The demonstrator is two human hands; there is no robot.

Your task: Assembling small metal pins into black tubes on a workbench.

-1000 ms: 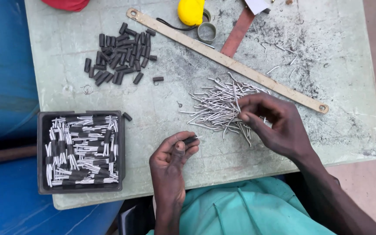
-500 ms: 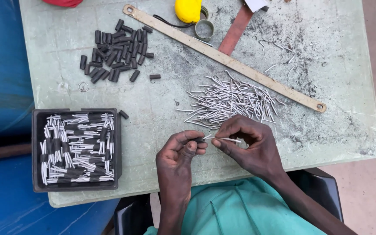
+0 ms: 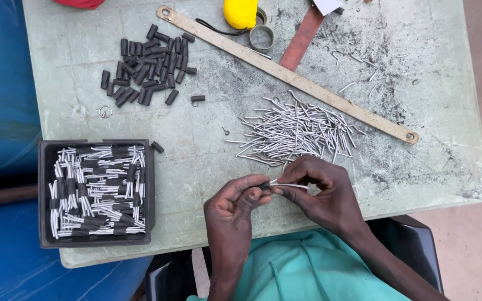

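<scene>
Both fingers [image 3: 279, 191] pinched on wire pin [image 3: 288, 184]

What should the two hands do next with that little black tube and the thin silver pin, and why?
Probably push the thin silver metal pin further into the short black rubber tube. The left hand pinches the tube, the right hand holds the pin at its mouth, and the black square tray holds pins already wearing such tubes.
</scene>
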